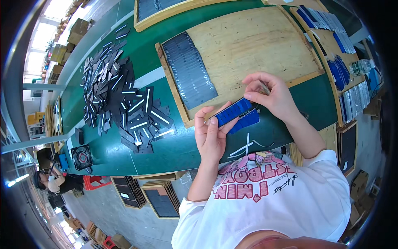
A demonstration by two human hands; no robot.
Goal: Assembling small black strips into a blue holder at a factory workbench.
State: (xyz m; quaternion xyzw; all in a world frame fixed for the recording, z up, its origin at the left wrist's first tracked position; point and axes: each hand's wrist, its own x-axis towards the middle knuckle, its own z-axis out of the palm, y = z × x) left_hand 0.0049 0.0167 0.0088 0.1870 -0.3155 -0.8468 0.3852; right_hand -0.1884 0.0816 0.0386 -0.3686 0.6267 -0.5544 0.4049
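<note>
My left hand (210, 135) is closed round one end of a flat blue strip-like piece (234, 111) with a dark edge, holding it tilted above the table. My right hand (269, 94) is at the strip's other end, its thumb against the tip and the fingers curled. A thin, pale greyish item (264, 87) shows between those fingers; its kind is unclear. Just beneath, partly covered by the held strip, lie more blue pieces (250, 121) on the green table (186, 153). Narrow white strips (241, 149) are scattered close to my body.
A wooden tray (248, 45) ahead holds a row of dark flat pieces (190, 68). To the left spreads a heap of black pieces with white strips (120, 91). A small fan (81, 157) stands at the table's left end. Far right are blue and silver pieces on boards and a clear bottle (361, 67).
</note>
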